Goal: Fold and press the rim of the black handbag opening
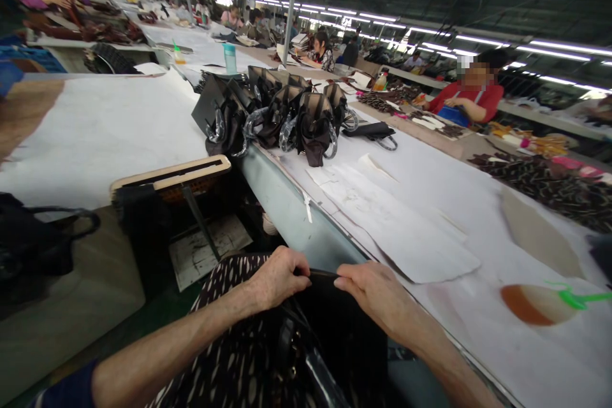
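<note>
At six o'clock, our left hand [280, 277] and right hand [375, 290], fingertips closed, pinch a straight-edged, black, leather-like bag [342, 322] by its rim [324, 274]; we should keep both grips level, the rim taut.

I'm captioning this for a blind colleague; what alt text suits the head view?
Left hand and right hand grip the edge of a black handbag over patterned cloth. Ahead, a white-covered workbench holds clustered black handbags and a green-nozzled bottle; a co-worker in red is beyond.
</note>
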`<state>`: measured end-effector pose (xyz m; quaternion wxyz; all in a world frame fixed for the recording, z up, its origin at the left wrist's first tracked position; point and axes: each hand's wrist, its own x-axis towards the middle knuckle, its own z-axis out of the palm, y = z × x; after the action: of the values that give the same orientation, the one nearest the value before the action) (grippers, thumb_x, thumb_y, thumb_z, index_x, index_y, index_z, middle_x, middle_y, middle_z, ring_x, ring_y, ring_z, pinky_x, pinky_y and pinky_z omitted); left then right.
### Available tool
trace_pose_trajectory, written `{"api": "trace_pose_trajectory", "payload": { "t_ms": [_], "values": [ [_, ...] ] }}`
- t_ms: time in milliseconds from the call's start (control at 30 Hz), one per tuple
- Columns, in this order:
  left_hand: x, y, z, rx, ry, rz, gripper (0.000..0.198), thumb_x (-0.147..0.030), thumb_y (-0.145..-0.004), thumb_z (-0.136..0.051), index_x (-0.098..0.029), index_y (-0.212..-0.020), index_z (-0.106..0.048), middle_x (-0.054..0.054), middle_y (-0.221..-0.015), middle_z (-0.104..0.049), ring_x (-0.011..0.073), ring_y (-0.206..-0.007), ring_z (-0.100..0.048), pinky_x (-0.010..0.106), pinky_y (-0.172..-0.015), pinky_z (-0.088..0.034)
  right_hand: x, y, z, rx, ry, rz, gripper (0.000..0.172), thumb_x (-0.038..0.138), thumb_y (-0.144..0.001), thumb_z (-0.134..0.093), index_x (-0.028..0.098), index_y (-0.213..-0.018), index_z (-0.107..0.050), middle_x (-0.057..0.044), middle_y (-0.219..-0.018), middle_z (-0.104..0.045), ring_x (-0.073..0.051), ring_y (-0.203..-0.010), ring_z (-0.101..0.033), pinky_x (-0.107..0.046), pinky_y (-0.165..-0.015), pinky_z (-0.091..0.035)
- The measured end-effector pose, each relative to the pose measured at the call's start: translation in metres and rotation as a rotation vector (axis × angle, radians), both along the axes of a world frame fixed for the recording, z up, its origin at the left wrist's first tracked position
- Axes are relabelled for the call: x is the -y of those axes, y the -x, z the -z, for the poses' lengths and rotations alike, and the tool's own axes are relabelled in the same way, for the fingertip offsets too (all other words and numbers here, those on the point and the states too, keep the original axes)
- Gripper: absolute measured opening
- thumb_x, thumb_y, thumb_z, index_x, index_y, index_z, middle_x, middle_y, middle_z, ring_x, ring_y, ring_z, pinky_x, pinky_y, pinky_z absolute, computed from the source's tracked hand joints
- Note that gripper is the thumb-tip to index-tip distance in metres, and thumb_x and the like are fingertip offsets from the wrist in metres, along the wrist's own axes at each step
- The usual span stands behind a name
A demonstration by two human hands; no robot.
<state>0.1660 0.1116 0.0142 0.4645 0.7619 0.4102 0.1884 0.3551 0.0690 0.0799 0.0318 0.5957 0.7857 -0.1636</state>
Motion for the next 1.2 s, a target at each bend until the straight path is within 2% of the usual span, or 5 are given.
{"api": "trace_pose_trajectory", "payload": {
  "t_ms": [200, 600, 733, 833, 1200],
  "values": [
    [-0.002, 0.009, -0.008, 0.083, -0.009, 0.092, 0.009, -0.019, -0.068, -0.063, -0.014, -0.065, -0.055, -0.002, -0.081, -0.06, 0.0106, -0.07, -0.051, 0.019, -0.063, -0.038, 0.001, -0.005, -0.005, -0.108, 0.039, 0.024, 0.035, 0.03, -0.086, -0.041, 0.018, -0.053, -0.04, 0.005, -0.05, -0.037, -0.01, -0.05, -0.034, -0.024, -0.049, -0.021],
    [0.001, 0.025, 0.002, 0.107, -0.065, -0.014, 0.017, -0.012, -0.067, -0.063, -0.019, -0.083, -0.061, -0.002, -0.088, -0.06, 0.0144, -0.082, -0.053, 0.022, -0.077, -0.039, 0.0, -0.015, 0.009, -0.145, 0.062, 0.029, 0.036, 0.035, -0.087, -0.038, 0.018, -0.056, -0.03, 0.005, -0.052, -0.032, -0.01, -0.051, -0.033, -0.024, -0.05, -0.02],
    [-0.002, 0.023, 0.01, 0.111, -0.108, -0.024, 0.003, -0.017, -0.07, -0.062, -0.018, -0.072, -0.061, -0.001, -0.086, -0.062, 0.0139, -0.078, -0.055, 0.022, -0.074, -0.04, 0.002, -0.016, 0.008, -0.152, 0.054, 0.033, 0.036, 0.035, -0.087, -0.038, 0.018, -0.057, -0.028, 0.006, -0.053, -0.029, -0.009, -0.052, -0.031, -0.024, -0.05, -0.019],
    [-0.003, 0.021, 0.012, 0.072, -0.11, -0.045, 0.005, -0.021, -0.072, -0.061, -0.017, -0.068, -0.06, -0.002, -0.077, -0.062, 0.0127, -0.072, -0.054, 0.021, -0.067, -0.039, 0.003, -0.016, 0.007, -0.17, 0.065, 0.044, 0.035, 0.034, -0.087, -0.038, 0.019, -0.058, -0.027, 0.005, -0.054, -0.028, -0.01, -0.052, -0.031, -0.024, -0.05, -0.018],
    [-0.001, 0.009, -0.003, -0.101, -0.075, -0.167, 0.009, -0.018, -0.068, -0.055, -0.016, -0.06, -0.055, -0.004, -0.056, -0.054, 0.0097, -0.056, -0.046, 0.02, -0.055, -0.031, 0.002, -0.017, 0.007, -0.196, 0.083, 0.069, 0.036, 0.033, -0.087, -0.038, 0.019, -0.058, -0.024, 0.006, -0.054, -0.024, -0.009, -0.052, -0.027, -0.024, -0.049, -0.018]
  ]
}}
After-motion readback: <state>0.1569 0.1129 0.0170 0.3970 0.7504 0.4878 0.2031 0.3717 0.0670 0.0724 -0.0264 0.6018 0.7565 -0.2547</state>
